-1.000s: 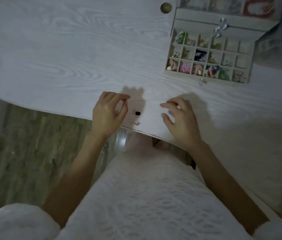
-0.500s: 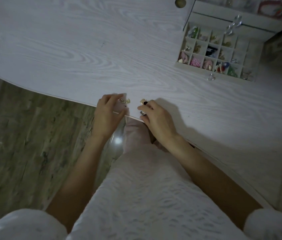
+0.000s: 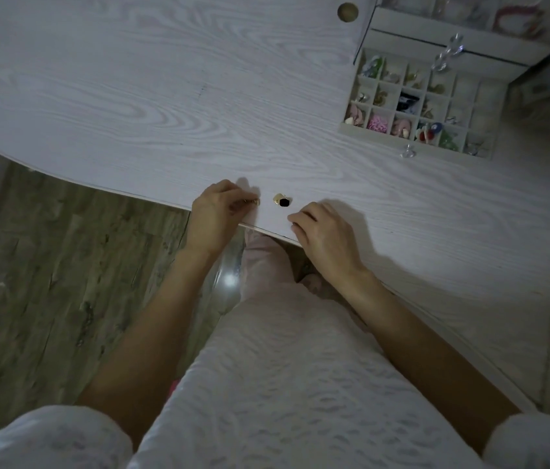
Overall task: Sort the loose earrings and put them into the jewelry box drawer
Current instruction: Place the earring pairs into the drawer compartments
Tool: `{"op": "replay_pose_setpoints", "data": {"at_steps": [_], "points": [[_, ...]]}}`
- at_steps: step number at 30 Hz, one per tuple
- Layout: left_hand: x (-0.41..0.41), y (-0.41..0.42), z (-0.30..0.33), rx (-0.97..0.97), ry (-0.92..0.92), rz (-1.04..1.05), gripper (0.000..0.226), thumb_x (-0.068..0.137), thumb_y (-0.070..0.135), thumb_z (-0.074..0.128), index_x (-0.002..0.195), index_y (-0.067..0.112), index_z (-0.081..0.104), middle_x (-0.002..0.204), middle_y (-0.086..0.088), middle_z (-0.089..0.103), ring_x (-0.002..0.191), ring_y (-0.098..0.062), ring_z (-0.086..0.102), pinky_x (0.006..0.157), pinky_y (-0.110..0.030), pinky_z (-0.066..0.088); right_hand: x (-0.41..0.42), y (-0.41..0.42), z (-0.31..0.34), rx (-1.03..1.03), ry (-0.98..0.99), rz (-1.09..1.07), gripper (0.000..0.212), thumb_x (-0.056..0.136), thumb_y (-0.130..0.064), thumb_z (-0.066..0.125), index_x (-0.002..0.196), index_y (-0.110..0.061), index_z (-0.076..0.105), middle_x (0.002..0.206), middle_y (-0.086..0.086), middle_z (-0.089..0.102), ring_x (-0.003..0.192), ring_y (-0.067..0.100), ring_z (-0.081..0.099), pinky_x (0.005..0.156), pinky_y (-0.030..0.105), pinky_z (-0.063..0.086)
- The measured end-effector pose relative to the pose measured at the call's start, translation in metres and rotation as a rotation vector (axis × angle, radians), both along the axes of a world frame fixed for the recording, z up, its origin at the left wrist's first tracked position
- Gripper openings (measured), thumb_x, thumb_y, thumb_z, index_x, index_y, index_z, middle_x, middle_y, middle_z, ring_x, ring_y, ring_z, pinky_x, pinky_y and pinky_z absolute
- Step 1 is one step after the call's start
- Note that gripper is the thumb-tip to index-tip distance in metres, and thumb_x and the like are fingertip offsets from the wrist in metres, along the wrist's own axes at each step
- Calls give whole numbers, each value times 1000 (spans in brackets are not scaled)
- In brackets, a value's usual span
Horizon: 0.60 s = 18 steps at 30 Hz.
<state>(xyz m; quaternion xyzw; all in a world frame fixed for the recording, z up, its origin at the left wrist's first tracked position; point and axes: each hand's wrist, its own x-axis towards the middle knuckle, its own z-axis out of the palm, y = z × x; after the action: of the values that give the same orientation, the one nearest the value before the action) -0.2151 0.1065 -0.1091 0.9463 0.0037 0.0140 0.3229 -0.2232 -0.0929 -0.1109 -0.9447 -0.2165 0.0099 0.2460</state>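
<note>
Both hands rest at the near edge of the pale, white-washed wood-grain tabletop [image 3: 165, 106]. The left hand [image 3: 214, 214] has its thumb and forefinger pinched together on a small gold-coloured earring [image 3: 256, 202], which shows just past the fingertips; the other fingers curl under the palm. Just to the right of those fingertips, apart from them, a small gold square earring piece [image 3: 278, 198] lies on the table touching a small black rounded earring piece [image 3: 284, 202]. The right hand [image 3: 326, 236] lies knuckles up just right of and nearer than that pair, not touching it, its fingers bent loosely inward and slightly apart; whether anything sits beneath them cannot be told. Well beyond the right fingertips, toward the far right of the table, the pulled-out grey jewelry box drawer [image 3: 419, 152] stands open, split into a grid of small square compartments. Many hold little earrings in pink, green, gold, black, red and blue, while several on its right side look bare. A clear crystal knob [image 3: 407, 151] juts from the drawer's front wall, toward the hands. A round brass-coloured disc [image 3: 347, 11] sits on the tabletop far beyond the left fingers.
</note>
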Motion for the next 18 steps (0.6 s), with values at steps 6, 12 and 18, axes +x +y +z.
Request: {"op": "replay_pose_setpoints", "data": {"at_steps": [6, 12, 18], "points": [[-1, 0, -3, 69, -68, -17, 11, 81, 20, 71, 88, 13, 73, 77, -4, 67, 59, -18, 61, 54, -29, 51, 0, -13, 0, 26, -10, -52, 12, 78, -4, 70, 89, -8, 71, 80, 7, 66, 73, 24, 62, 50, 29, 51], [6, -1, -8, 99, -102, -9, 13, 85, 19, 64, 88, 8, 71, 70, -9, 68, 58, -22, 63, 52, -36, 53, 4, -22, -2, 101, 8, -96, 13, 80, -1, 66, 92, -3, 70, 81, 11, 67, 69, 26, 64, 56, 32, 55], [20, -19, 20, -98, 1, 79, 9, 83, 17, 69, 86, 10, 73, 78, -1, 72, 67, -9, 66, 67, -24, 55, 11, -31, 2, 216, 129, -226, 15, 81, 0, 63, 94, -4, 70, 87, 11, 69, 75, 23, 65, 70, 26, 52]]}}
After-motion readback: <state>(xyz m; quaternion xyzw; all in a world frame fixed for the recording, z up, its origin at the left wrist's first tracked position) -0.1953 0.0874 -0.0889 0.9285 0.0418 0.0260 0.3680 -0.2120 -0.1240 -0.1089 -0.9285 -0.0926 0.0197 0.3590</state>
